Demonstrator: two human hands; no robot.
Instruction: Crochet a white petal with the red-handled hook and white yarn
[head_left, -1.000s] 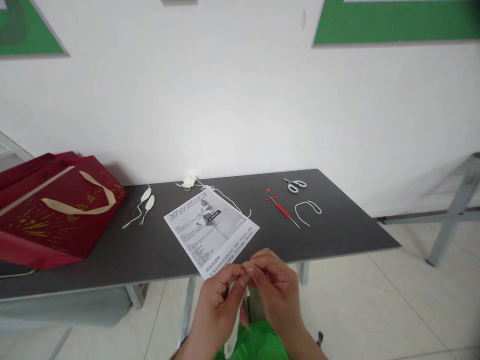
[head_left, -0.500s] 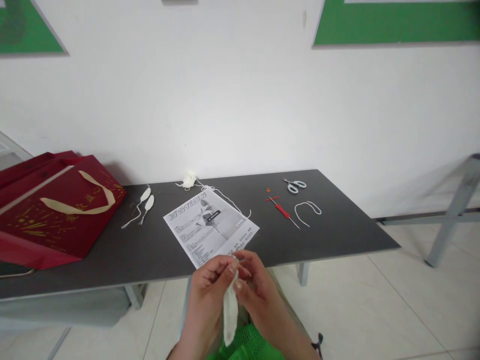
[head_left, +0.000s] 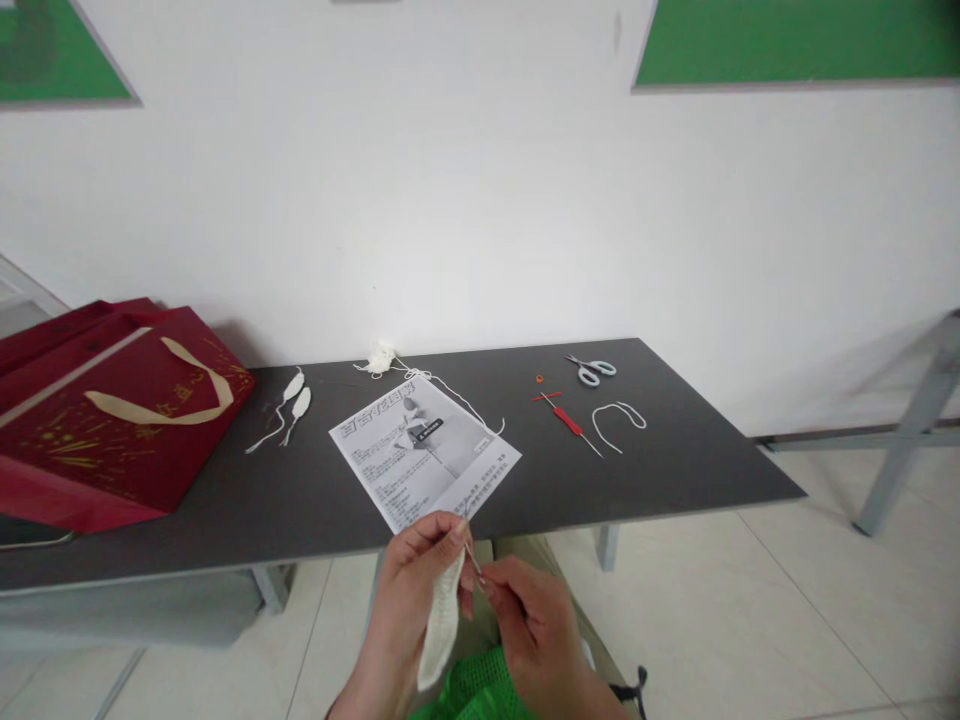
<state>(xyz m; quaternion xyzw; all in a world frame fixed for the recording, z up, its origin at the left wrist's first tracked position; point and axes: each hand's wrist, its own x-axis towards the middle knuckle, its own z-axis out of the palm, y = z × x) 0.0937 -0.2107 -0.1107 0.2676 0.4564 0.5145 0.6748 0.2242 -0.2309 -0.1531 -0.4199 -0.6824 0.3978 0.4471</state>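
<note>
The left hand [head_left: 411, 580] is pinched on a white crocheted strip [head_left: 441, 625] near the worktop's [head_left: 675, 470] near edge; the right hand [head_left: 525, 625] grips a thin needle [head_left: 472, 556] at its top. Two finished white pieces [head_left: 295, 396] lie far left on the worktop, so this one seems partway done.

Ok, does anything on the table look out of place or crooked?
Only small things: the sheet lies askew, one corner near the table edge, and yarn trails loosely across its top. Nothing spilled or damaged.

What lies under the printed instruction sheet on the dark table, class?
A white yarn strand runs from the yarn clump along the printed sheet and seems to pass under its right corner. Anything else beneath the sheet is hidden.
</note>
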